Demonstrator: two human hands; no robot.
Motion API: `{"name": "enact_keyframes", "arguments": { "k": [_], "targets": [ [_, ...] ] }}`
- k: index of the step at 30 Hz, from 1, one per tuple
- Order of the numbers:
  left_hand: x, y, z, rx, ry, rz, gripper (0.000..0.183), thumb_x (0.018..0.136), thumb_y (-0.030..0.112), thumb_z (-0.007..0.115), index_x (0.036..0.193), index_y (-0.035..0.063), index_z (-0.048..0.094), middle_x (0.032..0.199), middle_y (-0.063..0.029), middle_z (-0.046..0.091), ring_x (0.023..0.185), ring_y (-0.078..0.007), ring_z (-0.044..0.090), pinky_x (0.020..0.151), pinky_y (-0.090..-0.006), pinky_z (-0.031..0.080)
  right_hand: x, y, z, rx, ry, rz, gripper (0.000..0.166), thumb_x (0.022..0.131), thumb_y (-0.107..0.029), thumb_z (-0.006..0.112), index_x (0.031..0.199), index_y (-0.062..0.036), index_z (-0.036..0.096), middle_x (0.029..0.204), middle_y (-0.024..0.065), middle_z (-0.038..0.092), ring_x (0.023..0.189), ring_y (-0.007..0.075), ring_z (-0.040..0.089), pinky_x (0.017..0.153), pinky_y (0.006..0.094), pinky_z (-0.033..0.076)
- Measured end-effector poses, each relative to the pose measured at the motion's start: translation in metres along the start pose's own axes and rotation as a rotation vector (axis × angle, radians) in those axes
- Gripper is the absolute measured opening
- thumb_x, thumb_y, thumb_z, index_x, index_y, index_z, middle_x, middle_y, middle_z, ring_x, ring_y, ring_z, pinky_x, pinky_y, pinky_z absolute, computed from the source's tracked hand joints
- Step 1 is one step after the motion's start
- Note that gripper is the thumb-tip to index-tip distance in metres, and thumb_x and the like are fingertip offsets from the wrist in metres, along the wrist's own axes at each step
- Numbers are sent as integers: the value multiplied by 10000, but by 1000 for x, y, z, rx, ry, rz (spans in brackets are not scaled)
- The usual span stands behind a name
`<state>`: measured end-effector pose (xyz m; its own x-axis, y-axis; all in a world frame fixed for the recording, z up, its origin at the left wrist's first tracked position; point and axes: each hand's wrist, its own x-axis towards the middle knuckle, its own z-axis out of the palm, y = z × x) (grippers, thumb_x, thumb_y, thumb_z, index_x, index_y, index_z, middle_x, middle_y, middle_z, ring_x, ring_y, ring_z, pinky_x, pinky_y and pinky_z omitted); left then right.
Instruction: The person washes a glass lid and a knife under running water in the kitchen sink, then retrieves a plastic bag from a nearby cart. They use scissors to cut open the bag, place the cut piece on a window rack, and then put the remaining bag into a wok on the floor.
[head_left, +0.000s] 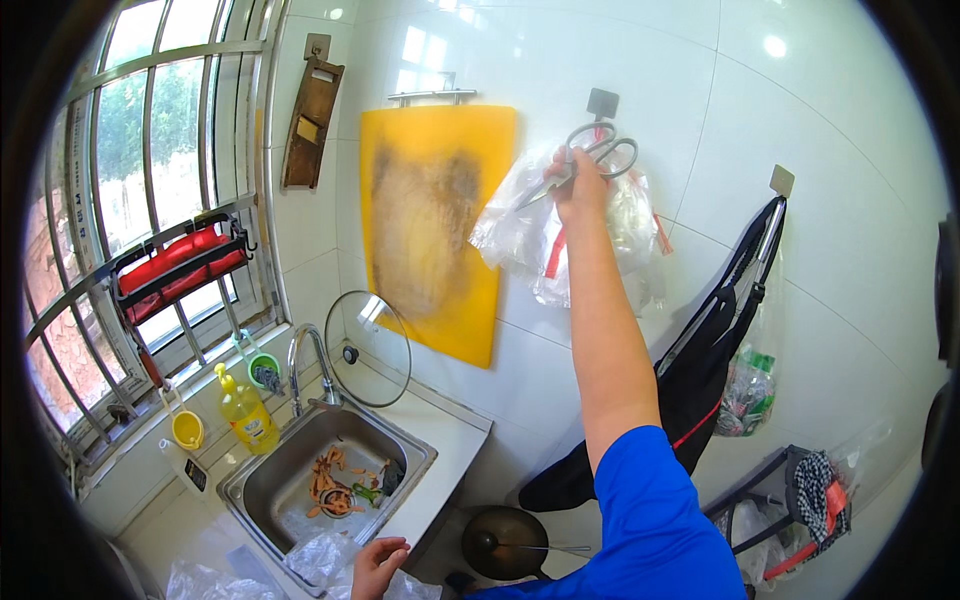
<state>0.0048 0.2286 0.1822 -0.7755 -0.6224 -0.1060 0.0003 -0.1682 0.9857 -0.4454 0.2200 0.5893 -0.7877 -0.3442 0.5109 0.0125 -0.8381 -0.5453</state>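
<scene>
My right hand (581, 184) is raised to the wall and grips metal scissors (592, 161) around the pivot. Their grey loop handles point up and their blades slant down to the left. Behind this hand, clear plastic bags (517, 225) with red strips hang below a square adhesive hook (602, 103). The scissors' handles overlap the lower part of the hook; whether they touch it cannot be seen. My left hand (379, 570) is low at the counter's front edge, fingers bent, beside crumpled clear plastic (322, 559). Its palm side is partly hidden.
Orange peelings (326, 480) lie in the steel sink (274, 502). A glass lid (367, 349) leans behind the faucet (307, 367). A yellow cutting board (427, 225), a wooden grater (311, 124) and a black apron-like cloth (697, 360) hang on the walls. A wok (504, 525) stands low down.
</scene>
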Motion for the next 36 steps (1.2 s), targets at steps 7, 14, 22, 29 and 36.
{"name": "enact_keyframes", "arguments": {
  "k": [7,14,22,29,36],
  "targets": [
    [1,-5,-5,-1,-23,-22,277,853,150,614,1072,-19,601,996,-88,642,937,-156,588,848,-278,459,-12,-2,11,-239,-13,-119,178,846,-164,554,895,7,553,666,72,560,505,133,512,502,313,475],
    [11,-7,0,9,-70,-16,269,853,147,617,1071,-11,603,988,-81,641,929,-152,586,849,-272,455,-1,7,4,-142,50,-115,180,856,-176,558,895,-2,537,683,81,558,494,138,494,464,279,457],
    [12,-14,-8,-31,-14,-38,242,820,122,656,1008,-23,613,908,-78,656,856,-136,614,771,-264,485,-71,79,-28,160,-33,269,595,881,-470,498,1248,-24,359,1176,173,503,1013,275,551,888,420,426],
    [5,37,14,50,-55,93,214,810,107,634,983,-18,625,927,-81,654,881,-139,608,805,-266,467,-168,147,23,678,177,388,654,871,-574,437,1229,-33,356,1141,104,496,987,204,520,882,348,426],
    [29,93,54,-588,-104,69,755,768,223,703,1365,3,297,1304,-139,442,1230,-228,395,1020,-353,304,-253,247,58,192,69,460,491,903,-535,398,939,-54,492,839,86,602,704,168,567,598,287,468]
  ]
}}
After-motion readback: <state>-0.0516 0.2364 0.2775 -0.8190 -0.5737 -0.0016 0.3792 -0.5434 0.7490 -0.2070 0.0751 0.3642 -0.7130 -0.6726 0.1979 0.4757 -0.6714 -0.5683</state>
